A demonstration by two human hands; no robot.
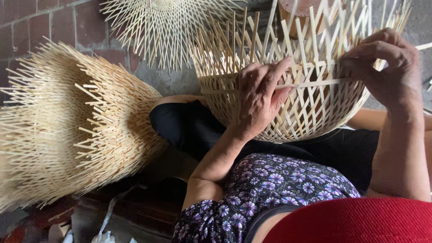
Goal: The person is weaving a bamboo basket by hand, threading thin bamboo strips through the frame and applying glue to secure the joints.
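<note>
You are weaving a bamboo basket (310,112) that is resting bowl-down against your lap, and it is serving as the landmark here. Your left hand (258,96) is pressing on the basket's near wall, its grip clamped on a horizontal bamboo strip (315,83), thumb on top. Your right hand (382,63) is working at the basket's right edge, fingers pinched together on the same strip's far end.

Judging progress: the rounded lower body is looking tightly woven and finished, while the upright slats (288,31) above the strip are standing loose and splayed, so the upper wall and rim are seemingly left to do.

Left of the basket, a stack of unfinished baskets (67,126) is lying on its side. Beyond the basket, another splayed bamboo frame (166,27) is leaning against the brick wall (54,22).
</note>
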